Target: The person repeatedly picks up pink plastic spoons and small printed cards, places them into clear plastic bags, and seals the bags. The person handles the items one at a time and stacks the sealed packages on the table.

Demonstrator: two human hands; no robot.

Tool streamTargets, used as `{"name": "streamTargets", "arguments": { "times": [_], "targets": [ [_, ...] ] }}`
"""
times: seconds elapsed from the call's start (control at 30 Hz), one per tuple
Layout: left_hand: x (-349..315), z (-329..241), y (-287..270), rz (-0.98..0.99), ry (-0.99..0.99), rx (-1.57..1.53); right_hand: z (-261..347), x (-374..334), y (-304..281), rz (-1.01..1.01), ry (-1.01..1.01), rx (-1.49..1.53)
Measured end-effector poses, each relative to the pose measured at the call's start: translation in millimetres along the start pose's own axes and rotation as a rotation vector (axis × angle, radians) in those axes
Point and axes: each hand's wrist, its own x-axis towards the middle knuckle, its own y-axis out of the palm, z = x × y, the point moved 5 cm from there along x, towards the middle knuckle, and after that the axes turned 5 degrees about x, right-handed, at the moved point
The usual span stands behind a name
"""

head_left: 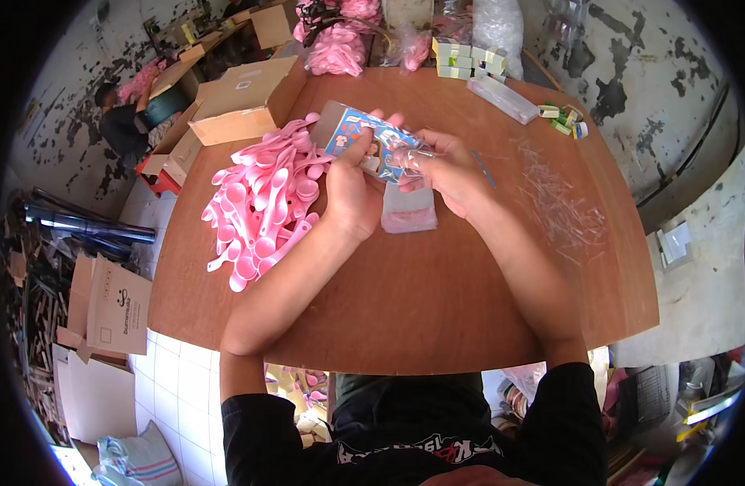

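Above the middle of the table, my left hand (350, 185) grips a blue printed card (354, 121) with colourful small pictures, thumb across its face. Clear plastic film shows around the card's right end. My right hand (449, 168) pinches that film, fingers closed. Just below my hands lies a stack of clear plastic sleeves (409, 215). A heap of pink plastic spoons (263, 206) spreads beside my left forearm. Thin clear plastic strips (563, 202) lie scattered right of my right hand.
Cardboard boxes (247, 101) stand at the table's far left. Small boxes (461, 58), a long clear plastic pack (503, 99) and little yellow-green items (563, 120) sit at the far right. A thin blue stick (484, 169) lies near my right wrist. Another person (125, 121) is at the back left.
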Motion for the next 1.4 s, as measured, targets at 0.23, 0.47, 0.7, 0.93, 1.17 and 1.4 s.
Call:
{"name": "streamTargets", "arguments": {
  "times": [0.23, 0.47, 0.7, 0.93, 1.17, 1.4],
  "targets": [
    [2, 6, 2, 0.04, 0.011, -0.046, -5, -3, 6, 0.066, 0.04, 0.143],
    [-5, 6, 6, 0.032, -0.009, -0.011, -8, -8, 9, -0.063, 0.086, -0.074],
    [13, -29, -18, -0.112, -0.041, -0.057, 38, -37, 29, -0.19, -1.045, -0.607],
    [23, -111, -39, -0.223, 0.144, -0.243, 11, -35, 56, -0.06, -0.875, -0.606],
    [26, -122, -49, -0.202, 0.214, -0.258, -54, -42, 132, 0.452, -0.78, -0.923],
    [25, -111, -42, -0.245, 0.173, -0.265, -66, -13, 157, 0.298, -0.827, -1.37]
  ]
}}
